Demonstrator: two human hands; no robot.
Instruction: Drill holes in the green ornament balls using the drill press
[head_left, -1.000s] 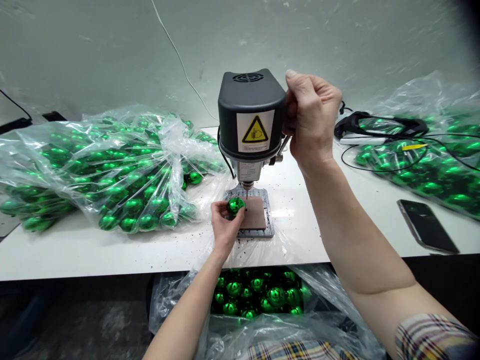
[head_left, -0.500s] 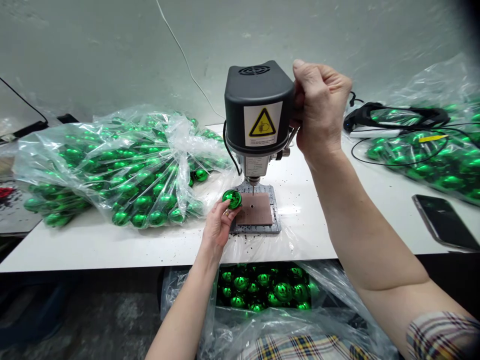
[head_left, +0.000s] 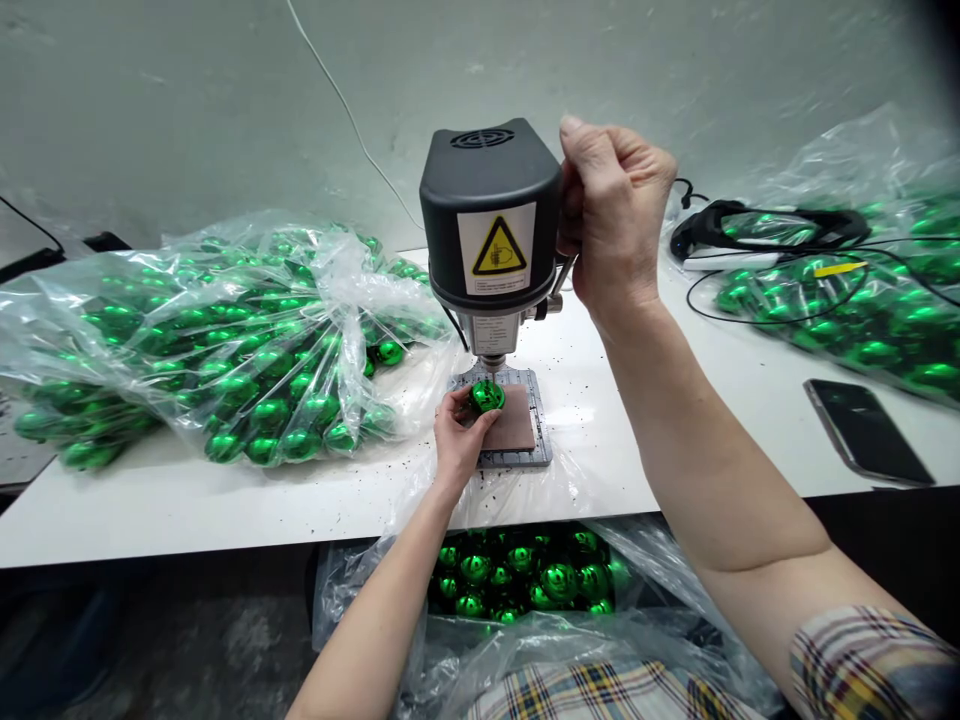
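Between the thumb and fingers of my left hand [head_left: 459,437] is a shiny green ball ornament [head_left: 487,396]. It sits right under the thin bit of a small black drill press [head_left: 491,190], over a brown square plate [head_left: 514,425]. Whether the bit touches the ball I cannot tell. That plate lies on the grey slotted base [head_left: 541,430] of the press. My right hand [head_left: 619,215] is raised beside the motor housing, its fingers wrapped round the feed lever [head_left: 562,278]; the grip end is hidden in my fist.
A clear bag of green balls [head_left: 255,340] lies on the left of the white table [head_left: 285,515]. Another bag [head_left: 877,330] lies at right, with black straps and cables [head_left: 772,225] on it. A phone [head_left: 866,430] rests near the edge. More balls [head_left: 517,575] fill an open bag on my lap.
My left hand first drew the ball left, away from the bit, baring a hole in the brown plate, then brought it back under the bit. My right hand stayed on the lever.
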